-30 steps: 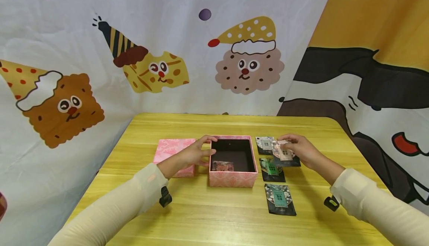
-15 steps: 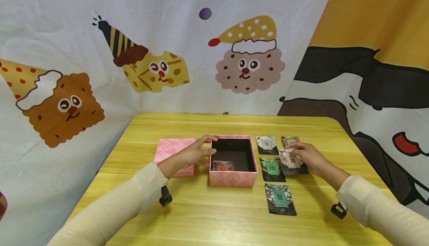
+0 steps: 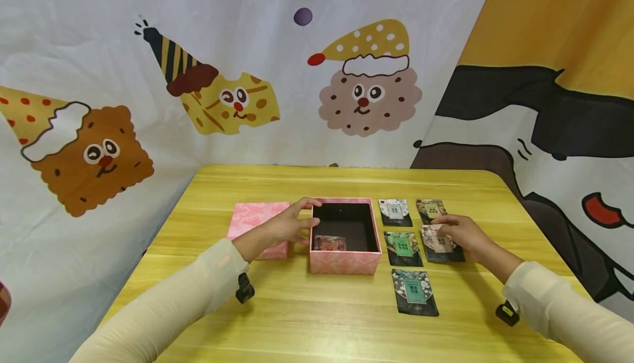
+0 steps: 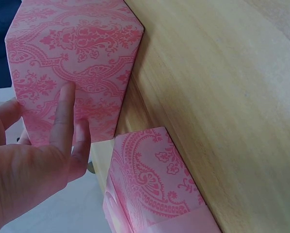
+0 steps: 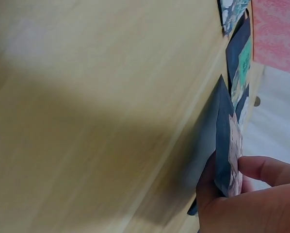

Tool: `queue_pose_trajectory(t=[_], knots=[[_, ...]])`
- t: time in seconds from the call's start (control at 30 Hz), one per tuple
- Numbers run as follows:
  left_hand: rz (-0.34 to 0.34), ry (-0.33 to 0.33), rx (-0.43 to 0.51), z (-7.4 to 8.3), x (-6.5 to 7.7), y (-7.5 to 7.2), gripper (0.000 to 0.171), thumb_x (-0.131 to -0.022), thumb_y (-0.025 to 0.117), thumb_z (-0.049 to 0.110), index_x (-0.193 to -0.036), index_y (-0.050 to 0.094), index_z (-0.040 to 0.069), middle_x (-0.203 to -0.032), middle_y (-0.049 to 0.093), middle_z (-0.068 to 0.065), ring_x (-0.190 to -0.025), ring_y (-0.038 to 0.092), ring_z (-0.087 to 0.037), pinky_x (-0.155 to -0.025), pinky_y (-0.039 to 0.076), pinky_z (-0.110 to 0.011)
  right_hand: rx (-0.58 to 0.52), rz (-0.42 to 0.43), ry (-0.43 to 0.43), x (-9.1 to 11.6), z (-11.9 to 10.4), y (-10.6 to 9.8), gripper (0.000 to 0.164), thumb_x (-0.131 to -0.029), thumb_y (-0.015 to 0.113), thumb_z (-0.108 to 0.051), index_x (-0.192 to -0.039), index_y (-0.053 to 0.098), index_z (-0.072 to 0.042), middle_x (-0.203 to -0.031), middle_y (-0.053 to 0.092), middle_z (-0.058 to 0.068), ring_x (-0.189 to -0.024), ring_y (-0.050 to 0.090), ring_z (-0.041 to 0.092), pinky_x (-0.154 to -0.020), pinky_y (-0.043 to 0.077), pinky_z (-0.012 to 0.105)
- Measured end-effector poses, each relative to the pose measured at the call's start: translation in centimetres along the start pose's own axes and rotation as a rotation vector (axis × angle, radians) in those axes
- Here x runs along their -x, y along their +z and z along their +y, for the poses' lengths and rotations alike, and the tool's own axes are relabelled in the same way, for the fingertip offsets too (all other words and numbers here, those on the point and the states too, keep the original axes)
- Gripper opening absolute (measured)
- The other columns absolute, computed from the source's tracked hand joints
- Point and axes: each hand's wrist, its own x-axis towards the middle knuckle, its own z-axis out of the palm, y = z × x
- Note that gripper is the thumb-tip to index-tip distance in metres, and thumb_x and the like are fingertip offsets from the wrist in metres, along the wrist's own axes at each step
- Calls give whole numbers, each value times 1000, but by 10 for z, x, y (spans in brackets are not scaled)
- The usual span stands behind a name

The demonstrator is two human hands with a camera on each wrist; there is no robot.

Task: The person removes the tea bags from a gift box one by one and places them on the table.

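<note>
My left hand [image 3: 287, 224] grips the left wall of an open pink patterned box [image 3: 344, 264], its fingertips at the rim. In the left wrist view, fingers [image 4: 65, 114] of that hand lie against the box's outer wall [image 4: 94, 63]. Inside the dark-lined box a reddish packet [image 3: 330, 243] lies near the front. My right hand [image 3: 468, 236] pinches a pink-and-black packet [image 3: 442, 246] between thumb and fingers, to the right of a green packet [image 3: 403, 248]. From the right wrist view, the held packet [image 5: 223, 150] is edge-on, tilted close over the table with a shadow beneath.
A white packet [image 3: 395, 213] and an olive-brown packet [image 3: 430, 208] lie behind, and a teal packet [image 3: 415, 291] lies nearest the front. Left of the box sits a smaller pink patterned box [image 3: 252, 215] with a ribbon band. A cartoon-printed curtain [image 3: 297, 154] hangs behind the wooden table [image 3: 317, 319].
My right hand has carried the pink-and-black packet rightward and toward the front, away from the white packet, uncovering the olive-brown one. My left hand has stayed on the box.
</note>
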Motion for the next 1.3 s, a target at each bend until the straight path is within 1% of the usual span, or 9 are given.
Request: queue_pose_trajectory(t=[0.17, 0.4, 0.5, 0.67, 0.8, 0.93, 1.07, 1.17, 1.3], knots=[[-4, 13, 0, -2, -1, -1, 48, -107, 57, 14, -151, 37, 10, -167, 14, -17, -134, 49, -49, -84, 60, -54, 38, 1, -9, 2, 4, -3, 38, -103, 53, -8, -137, 54, 10, -146, 43, 38, -90, 58, 30, -65, 48, 40], [-3, 12, -4, -1, 0, 0, 48, -107, 57, 13, -151, 37, 11, -167, 13, -17, -134, 48, -49, -86, 60, -55, 110, 36, -44, 3, 9, -1, 34, -99, 55, -2, -131, 60, 11, -130, 57, 35, -61, 48, 21, -54, 46, 38], [-3, 13, -6, -1, -1, 0, 48, -107, 56, 13, -152, 37, 11, -167, 13, -18, -134, 48, -49, -86, 60, -55, 202, 70, -79, 2, 12, 0, 29, -98, 59, -2, -125, 64, 9, -118, 65, 30, -60, 50, 21, -52, 47, 37], [-1, 15, -3, -1, -1, 0, 48, -108, 56, 12, -152, 37, 11, -167, 14, -18, -133, 48, -49, -86, 60, -55, 359, 118, -155, 3, 16, 2, 21, -97, 66, -3, -116, 69, 6, -108, 70, 24, -75, 62, 25, -57, 50, 37], [1, 11, 0, 0, 0, 1, 48, -108, 56, 12, -152, 37, 10, -166, 14, -18, -133, 48, -49, -87, 59, -55, 474, 169, -242, 4, 19, 4, 16, -93, 71, -3, -108, 72, 2, -103, 67, 22, -84, 63, 31, -67, 53, 45], [5, 5, 3, 1, 1, 1, 48, -107, 57, 13, -151, 37, 11, -167, 14, -18, -132, 49, -49, -87, 59, -56, 575, 237, -313, 4, 20, 4, 14, -90, 77, -6, -102, 74, -1, -100, 62, 20, -91, 58, 37, -80, 47, 57], [2, 9, -1, 0, 0, 0, 48, -107, 56, 12, -151, 37, 10, -167, 14, -19, -132, 49, -49, -86, 60, -55, 589, 266, -323, 4, 16, 5, 21, -90, 77, -8, -108, 72, 2, -105, 63, 23, -93, 59, 38, -78, 49, 56], [-1, 14, -3, -1, -1, 0, 48, -107, 56, 12, -151, 37, 10, -167, 13, -19, -132, 49, -49, -86, 59, -56, 542, 260, -313, 4, 11, 5, 24, -94, 73, -9, -114, 70, 4, -109, 62, 26, -89, 60, 38, -69, 52, 50], [1, 15, 3, -2, -1, 0, 48, -107, 56, 12, -151, 37, 10, -166, 13, -19, -131, 49, -49, -86, 60, -55, 441, 235, -288, 6, 2, 6, 25, -97, 68, -10, -118, 68, 4, -111, 64, 26, -95, 63, 41, -67, 54, 47]])
